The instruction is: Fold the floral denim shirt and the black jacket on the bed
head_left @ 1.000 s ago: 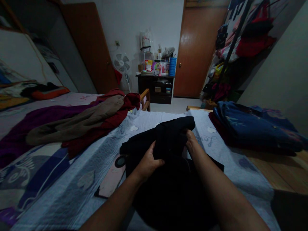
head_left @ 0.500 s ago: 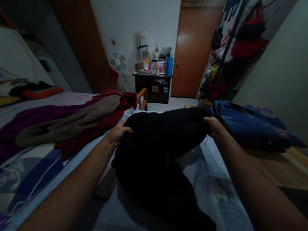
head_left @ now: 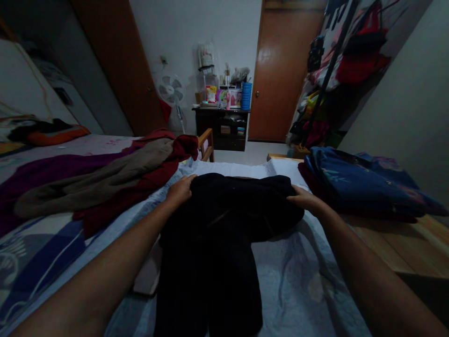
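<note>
A pair of black trousers (head_left: 213,243) lies spread over the light blue sheet (head_left: 287,281), waist end away from me and legs toward me. My left hand (head_left: 180,191) is closed on the upper left corner of the waist. At the upper right corner, the fingers of my right hand (head_left: 304,197) pinch the cloth. Folds run across the dark fabric between both hands, and its details are hard to make out. A flat pale object with a dark edge (head_left: 148,276) is partly covered by the trousers on the left.
Left of the sheet lie grey-brown clothing (head_left: 101,175), a dark red garment (head_left: 140,192) and a purple one (head_left: 70,168). Folded blue clothes (head_left: 358,182) are stacked on a wooden surface (head_left: 389,245) at right. Farther back stand a fan (head_left: 171,89) and a dark cabinet (head_left: 220,126).
The trousers have come down flatter onto the sheet, and their legs now hang straighter toward me. Both hands have lowered slightly, still holding the waist.
</note>
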A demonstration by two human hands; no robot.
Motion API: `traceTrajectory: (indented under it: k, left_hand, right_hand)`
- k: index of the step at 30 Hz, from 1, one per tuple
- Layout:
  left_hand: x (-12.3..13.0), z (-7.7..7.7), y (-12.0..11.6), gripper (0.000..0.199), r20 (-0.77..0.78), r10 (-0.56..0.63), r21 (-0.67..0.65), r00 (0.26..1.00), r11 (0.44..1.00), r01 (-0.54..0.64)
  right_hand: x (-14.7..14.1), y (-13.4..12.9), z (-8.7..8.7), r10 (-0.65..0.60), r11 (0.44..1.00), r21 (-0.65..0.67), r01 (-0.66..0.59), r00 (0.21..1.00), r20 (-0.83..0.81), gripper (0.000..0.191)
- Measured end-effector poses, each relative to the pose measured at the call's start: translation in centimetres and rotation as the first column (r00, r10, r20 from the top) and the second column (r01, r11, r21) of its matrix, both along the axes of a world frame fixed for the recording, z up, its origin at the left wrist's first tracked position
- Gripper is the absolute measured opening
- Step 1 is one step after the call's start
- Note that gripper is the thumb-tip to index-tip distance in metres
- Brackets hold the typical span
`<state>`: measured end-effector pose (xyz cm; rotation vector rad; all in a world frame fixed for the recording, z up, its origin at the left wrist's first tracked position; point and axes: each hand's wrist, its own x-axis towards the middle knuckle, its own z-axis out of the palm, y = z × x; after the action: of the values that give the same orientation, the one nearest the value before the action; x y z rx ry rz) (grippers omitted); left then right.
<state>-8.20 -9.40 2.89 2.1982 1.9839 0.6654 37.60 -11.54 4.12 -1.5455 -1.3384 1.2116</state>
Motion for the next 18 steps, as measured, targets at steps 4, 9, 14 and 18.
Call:
traceTrajectory:
  k: [4,9,14,18]
  left_hand:
    - [-0.3,-0.1,1.9,0.064,0.206,0.0,-0.199,0.978,0.979,0.042]
    - [0.0,0.3,2.8,0.047,0.559,0.245,-0.5,0.792,0.862,0.086]
    - [0.2,0.0,3.3,0.041,0.435,0.209,-0.508,0.876,0.86,0.047]
    - [0.1,1.6,4.3,0.047,0.342,0.094,-0.371,0.935,0.928,0.042]
  right_hand:
    - [1.5,1.4,0.3,-0.034,0.991,-0.13,0.012,0.985,-0.167,0.028]
    - [0.3,2.5,-0.6,-0.257,0.954,-0.197,0.225,0.954,-0.155,0.024]
    - [-1.1,2.3,-1.0,-0.117,0.978,-0.195,0.078,0.973,-0.198,0.031]
    - [-0.8,3.0,0.5,-0.146,0.989,-0.056,0.136,0.945,-0.292,0.058]
